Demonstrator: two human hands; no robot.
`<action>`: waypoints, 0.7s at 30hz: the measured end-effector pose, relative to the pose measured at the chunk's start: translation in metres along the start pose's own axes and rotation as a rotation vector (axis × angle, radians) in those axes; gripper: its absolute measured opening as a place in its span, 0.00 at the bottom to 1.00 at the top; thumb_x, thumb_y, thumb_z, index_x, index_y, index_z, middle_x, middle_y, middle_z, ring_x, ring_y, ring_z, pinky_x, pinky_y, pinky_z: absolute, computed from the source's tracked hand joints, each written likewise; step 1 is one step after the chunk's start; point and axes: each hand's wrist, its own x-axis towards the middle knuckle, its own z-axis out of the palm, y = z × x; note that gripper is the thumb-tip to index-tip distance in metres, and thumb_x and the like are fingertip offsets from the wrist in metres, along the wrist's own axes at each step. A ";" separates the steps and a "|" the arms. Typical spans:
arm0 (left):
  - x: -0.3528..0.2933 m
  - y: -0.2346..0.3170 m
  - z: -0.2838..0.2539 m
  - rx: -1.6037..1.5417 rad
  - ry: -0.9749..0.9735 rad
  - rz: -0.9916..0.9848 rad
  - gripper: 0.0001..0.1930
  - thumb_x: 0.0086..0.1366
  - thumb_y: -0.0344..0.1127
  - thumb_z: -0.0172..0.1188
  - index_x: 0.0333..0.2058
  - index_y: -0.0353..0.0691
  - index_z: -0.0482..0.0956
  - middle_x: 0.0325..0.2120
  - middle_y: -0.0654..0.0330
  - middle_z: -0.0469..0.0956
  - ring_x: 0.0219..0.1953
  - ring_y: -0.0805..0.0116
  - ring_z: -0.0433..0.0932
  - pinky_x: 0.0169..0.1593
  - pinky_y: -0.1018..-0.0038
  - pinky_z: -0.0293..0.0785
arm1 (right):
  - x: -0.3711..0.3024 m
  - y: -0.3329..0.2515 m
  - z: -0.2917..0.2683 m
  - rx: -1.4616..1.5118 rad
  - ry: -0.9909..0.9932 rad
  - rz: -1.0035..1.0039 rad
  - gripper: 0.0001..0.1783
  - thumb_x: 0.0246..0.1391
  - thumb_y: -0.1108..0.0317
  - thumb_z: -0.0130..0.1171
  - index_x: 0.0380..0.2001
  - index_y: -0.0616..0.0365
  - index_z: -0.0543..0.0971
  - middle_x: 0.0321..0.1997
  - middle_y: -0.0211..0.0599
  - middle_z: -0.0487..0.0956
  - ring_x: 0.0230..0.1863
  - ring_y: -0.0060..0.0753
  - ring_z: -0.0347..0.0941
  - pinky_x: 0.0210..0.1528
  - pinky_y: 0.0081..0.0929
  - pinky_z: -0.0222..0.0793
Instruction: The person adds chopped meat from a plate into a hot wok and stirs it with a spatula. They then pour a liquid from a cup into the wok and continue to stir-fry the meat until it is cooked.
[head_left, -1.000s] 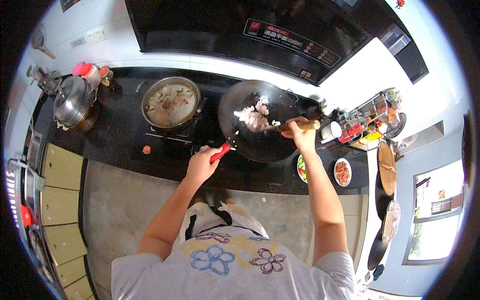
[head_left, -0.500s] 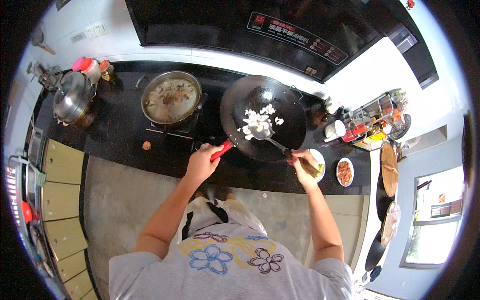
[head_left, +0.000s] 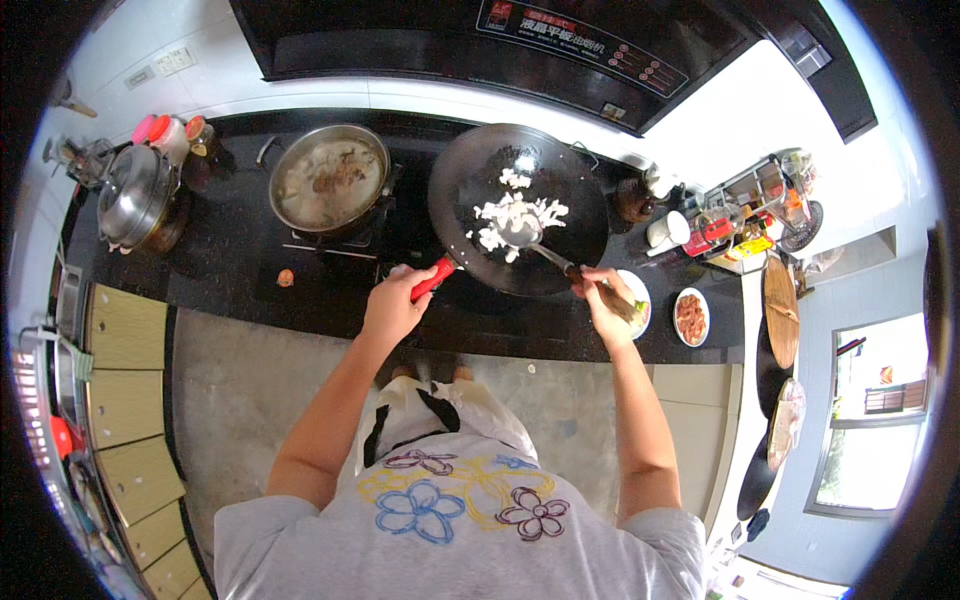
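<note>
A large black wok point(head_left: 570, 260) sits on the counter's stove area. My left hand point(head_left: 394, 303) is wrapped round its red handle point(head_left: 432, 279). In my right hand point(head_left: 607, 303) is the dark grip of a metal spatula or ladle point(head_left: 555, 258); which of the two I cannot tell. Its head rests among white pieces of food point(head_left: 500, 215) in the wok, some scattered toward the far side. Just right of my right hand, and partly hidden by it, stands a white plate point(head_left: 641, 290) with something green on it.
A pot of cloudy broth point(head_left: 335, 180) stands left of the wok. A small plate of reddish sliced meat point(head_left: 691, 317) lies near the counter's right end. Behind it are a white cup point(head_left: 675, 232) and a condiment rack point(head_left: 750, 215). A lidded steel pot point(head_left: 137, 195) and jars point(head_left: 172, 138) occupy the far left.
The white pieces have shifted and spread differently in the wok, with some now farther toward its back. Both hands keep their holds. The whole view has moved slightly.
</note>
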 end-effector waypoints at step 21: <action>-0.001 -0.001 0.004 -0.018 -0.017 -0.029 0.22 0.54 0.30 0.67 0.49 0.47 0.80 0.37 0.52 0.79 0.38 0.50 0.79 0.41 0.63 0.77 | 0.102 -0.062 0.011 -0.170 -0.206 -0.159 0.05 0.53 0.77 0.61 0.34 0.61 0.82 0.35 0.37 0.83 0.36 0.30 0.80 0.42 0.26 0.77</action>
